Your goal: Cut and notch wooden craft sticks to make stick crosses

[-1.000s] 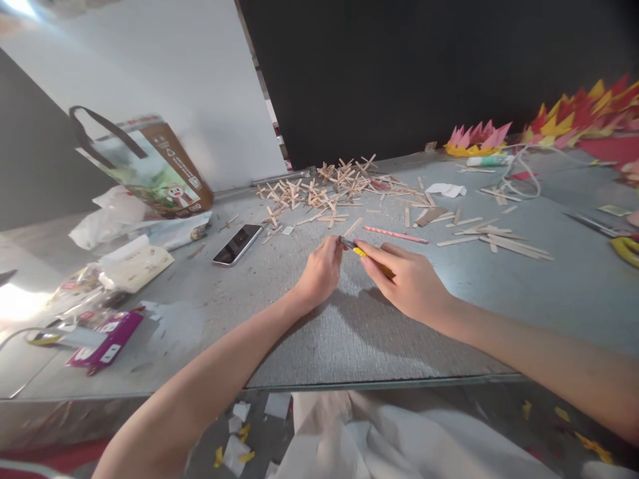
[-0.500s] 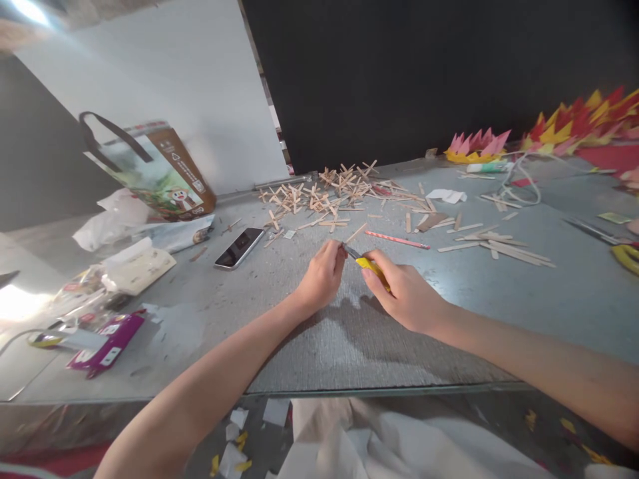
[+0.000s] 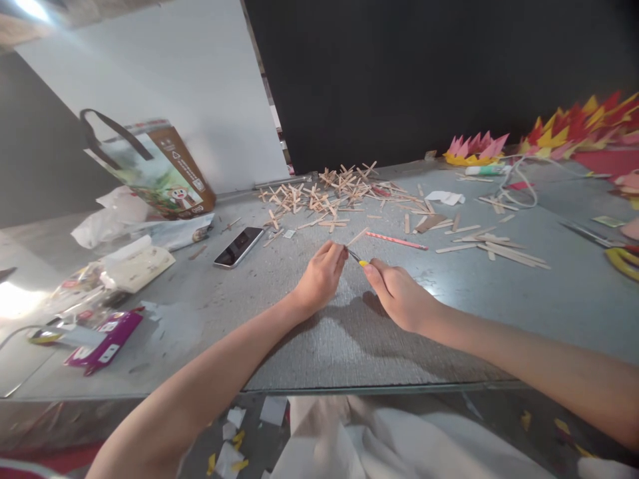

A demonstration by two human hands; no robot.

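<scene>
My left hand (image 3: pixel 322 276) is closed around a thin wooden craft stick (image 3: pixel 357 236), whose far end sticks out past the fingers. In my right hand (image 3: pixel 402 296) is a yellow utility knife (image 3: pixel 363 263), its handle mostly hidden by the fingers. The knife's blade reaches to the stick by my left fingertips; whether it cuts into the wood is too small to tell. Just beyond the hands lies a red-and-white striped pencil (image 3: pixel 397 240). A heap of craft sticks (image 3: pixel 329 193), many joined in crosses, spreads farther back.
A phone (image 3: pixel 239 247) lies left of my hands, with a bag (image 3: pixel 160 169) and a purple packet (image 3: pixel 107 342) farther left. Loose sticks (image 3: pixel 514 253), scissors (image 3: pixel 622 259) and a glue stick (image 3: pixel 486 170) are on the right. Another person's hand (image 3: pixel 632 229) shows at the right edge.
My right hand has turned the knife, so less of its yellow handle shows and the blade lies at a different angle. The craft stick in my left hand has shifted slightly.
</scene>
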